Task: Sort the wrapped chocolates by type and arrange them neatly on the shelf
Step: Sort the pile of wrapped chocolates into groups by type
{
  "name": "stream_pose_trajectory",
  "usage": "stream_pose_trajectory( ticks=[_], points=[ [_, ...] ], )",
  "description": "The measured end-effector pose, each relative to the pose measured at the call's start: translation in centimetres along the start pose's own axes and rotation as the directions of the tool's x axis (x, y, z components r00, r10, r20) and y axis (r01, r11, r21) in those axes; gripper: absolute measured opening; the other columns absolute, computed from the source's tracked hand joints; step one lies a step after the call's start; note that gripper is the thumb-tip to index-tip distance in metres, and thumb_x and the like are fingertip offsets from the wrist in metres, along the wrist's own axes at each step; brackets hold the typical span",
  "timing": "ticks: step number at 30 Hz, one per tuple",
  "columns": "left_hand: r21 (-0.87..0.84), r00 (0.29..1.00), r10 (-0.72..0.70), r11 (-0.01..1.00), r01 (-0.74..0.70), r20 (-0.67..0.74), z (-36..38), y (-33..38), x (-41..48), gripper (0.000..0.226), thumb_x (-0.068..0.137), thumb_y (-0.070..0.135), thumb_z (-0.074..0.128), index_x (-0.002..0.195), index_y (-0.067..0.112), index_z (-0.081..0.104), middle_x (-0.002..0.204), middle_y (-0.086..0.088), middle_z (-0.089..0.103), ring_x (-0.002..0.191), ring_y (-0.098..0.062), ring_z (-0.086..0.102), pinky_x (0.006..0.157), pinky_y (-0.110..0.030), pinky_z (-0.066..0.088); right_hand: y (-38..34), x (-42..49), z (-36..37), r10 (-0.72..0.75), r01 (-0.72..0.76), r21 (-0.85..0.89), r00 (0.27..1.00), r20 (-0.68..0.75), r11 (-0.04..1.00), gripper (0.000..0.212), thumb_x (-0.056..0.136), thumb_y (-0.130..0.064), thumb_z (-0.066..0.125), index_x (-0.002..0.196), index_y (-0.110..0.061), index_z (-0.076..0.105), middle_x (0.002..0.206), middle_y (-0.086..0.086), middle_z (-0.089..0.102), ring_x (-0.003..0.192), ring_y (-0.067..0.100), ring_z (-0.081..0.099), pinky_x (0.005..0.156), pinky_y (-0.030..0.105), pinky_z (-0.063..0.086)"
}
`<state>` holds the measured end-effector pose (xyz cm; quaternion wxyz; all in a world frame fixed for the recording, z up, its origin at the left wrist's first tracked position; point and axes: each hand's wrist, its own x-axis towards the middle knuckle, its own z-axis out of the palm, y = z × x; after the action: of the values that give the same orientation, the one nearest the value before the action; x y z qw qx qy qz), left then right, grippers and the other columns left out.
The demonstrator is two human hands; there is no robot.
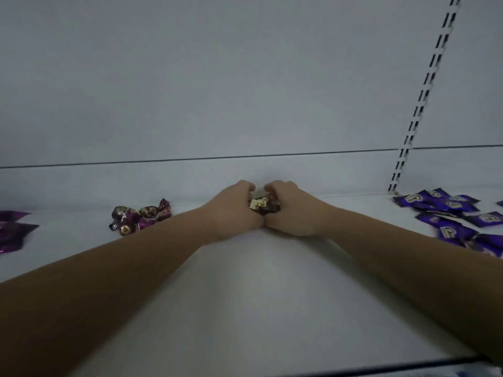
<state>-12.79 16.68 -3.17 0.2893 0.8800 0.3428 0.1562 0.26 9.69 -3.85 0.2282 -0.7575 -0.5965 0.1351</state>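
Maroon-and-gold wrapped chocolates (264,207) sit cupped between both hands, the left hand (234,210) and right hand (290,212) pressed together around them near the back of the white shelf (258,295). Left of the hands lies a small maroon heap (141,216); farther left, magenta wrappers (13,231). Right of the hands, purple packets (457,219) spread below a slotted upright (424,96).

Back wall: plain pale grey panel (217,77), with a thin dark horizontal seam (190,159) low down.
Upright: white slotted metal strip (424,96) at the right, leaning in the wide-angle view.
Light: dim and cool, with one brighter patch (261,278) in the foreground.
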Motion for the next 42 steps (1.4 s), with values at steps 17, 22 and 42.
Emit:
stream_pose_trajectory(
  ticks=[17, 22, 42],
  points=[
    [-0.202, 0.986, 0.16, 0.965, -0.167, -0.051, 0.7, 0.7, -0.4, 0.034, 0.084, 0.008, 0.046, 0.106, 0.02, 0.069, 0.096, 0.004, 0.071, 0.089, -0.013, 0.062, 0.075, -0.024, 0.046, 0.1, -1.0, -0.2, 0.063, -0.014, 0.466, 0.994, -0.09, 0.885, 0.048, 0.09, -0.014, 0.051, 0.137, -0.021, 0.043, 0.138, -0.004, 0.048, 0.125, 0.01, 0.048, 0.105, 0.029, 0.04],
    [0.127, 0.947, 0.272, 0.959, -0.253, -0.17, 0.4, 1.2, -0.3, 0.033, 0.081, 0.033, 0.053, 0.111, 0.024, 0.065, 0.105, 0.007, 0.063, 0.098, -0.012, 0.058, 0.077, -0.022, 0.041, -0.6, -3.3, -1.9, -0.009, 0.001, -0.031, 0.964, -0.265, 1.0, 0.03, 0.089, -0.021, 0.048, 0.116, -0.018, 0.061, 0.111, -0.002, 0.062, 0.103, 0.014, 0.057, 0.077, 0.024, 0.041],
    [0.532, 0.879, 0.448, 0.711, -0.46, 0.161, 9.9, 16.7, -4.8, 0.031, 0.091, 0.051, 0.038, 0.121, 0.044, 0.043, 0.114, 0.019, 0.05, 0.1, -0.003, 0.048, 0.088, -0.022, 0.041, 11.3, -19.1, -11.1, -0.007, -0.096, -0.408, 0.97, -0.245, 0.908, 0.015, 0.091, -0.041, 0.046, 0.1, -0.032, 0.054, 0.096, -0.01, 0.058, 0.09, 0.013, 0.055, 0.08, 0.035, 0.05]
  ],
)
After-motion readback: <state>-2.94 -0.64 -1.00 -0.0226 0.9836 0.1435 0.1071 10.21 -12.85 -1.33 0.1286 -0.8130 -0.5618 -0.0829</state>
